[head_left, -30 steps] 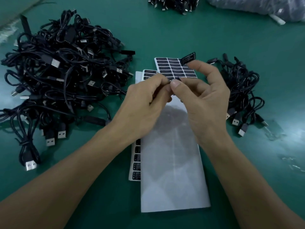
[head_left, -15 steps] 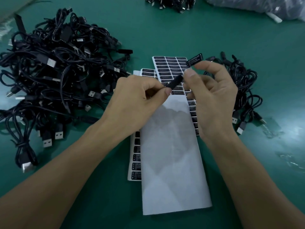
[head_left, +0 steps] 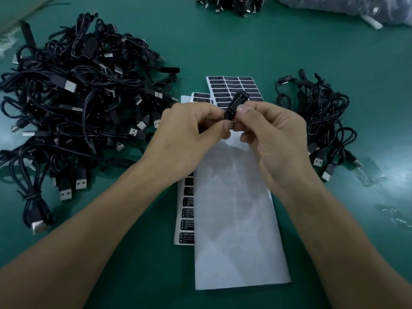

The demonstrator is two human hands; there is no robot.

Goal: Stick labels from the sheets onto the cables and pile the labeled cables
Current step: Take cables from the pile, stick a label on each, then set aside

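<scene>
The left hand (head_left: 187, 132) and the right hand (head_left: 274, 139) meet above the middle of the table. Both are closed in a pinch on one small black oblong plastic block (head_left: 235, 105) with white print on its upper face. The block is tilted, with its far end pointing up and to the right. The fingers hide its lower end, so I cannot tell if a cable goes out from it. Under the hands lies a long white paper sheet (head_left: 236, 230), blank side up. It partly covers a far white sheet of black rectangular labels (head_left: 231, 85) beyond the fingers, and a near sheet of black labels (head_left: 186, 210) showing along its left edge. To the left is a big tangled pile of black USB cables (head_left: 78, 97), and to the right a smaller pile of black cables (head_left: 321, 121). All rest on the green table (head_left: 223, 47). At the far edge lie a third heap of black cables (head_left: 229, 4) and a grey plastic bag (head_left: 347, 7).
</scene>
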